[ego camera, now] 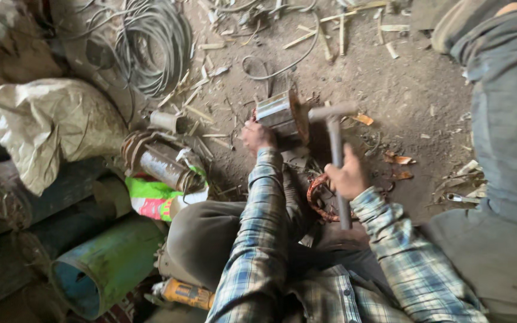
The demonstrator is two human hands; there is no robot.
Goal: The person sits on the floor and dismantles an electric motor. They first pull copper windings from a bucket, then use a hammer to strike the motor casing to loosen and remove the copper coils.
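Steel-grey hammer with a long metal handle (pixel 336 140) sits in your right hand (pixel 348 177), fist clenched round the shaft, head raised beside the cylindrical rusty metal motor stator (pixel 281 115) on the dirt floor (pixel 390 84). Your left hand (pixel 257 136) grips the stator's near edge. Coiled grey wire (pixel 151 42) lies well apart, upper left.

A coil of grey wire (pixel 151 45) lies far left on the dirt floor (pixel 402 90), near a crumpled sack (pixel 37 122); a green cylinder (pixel 106 266) sits near left.
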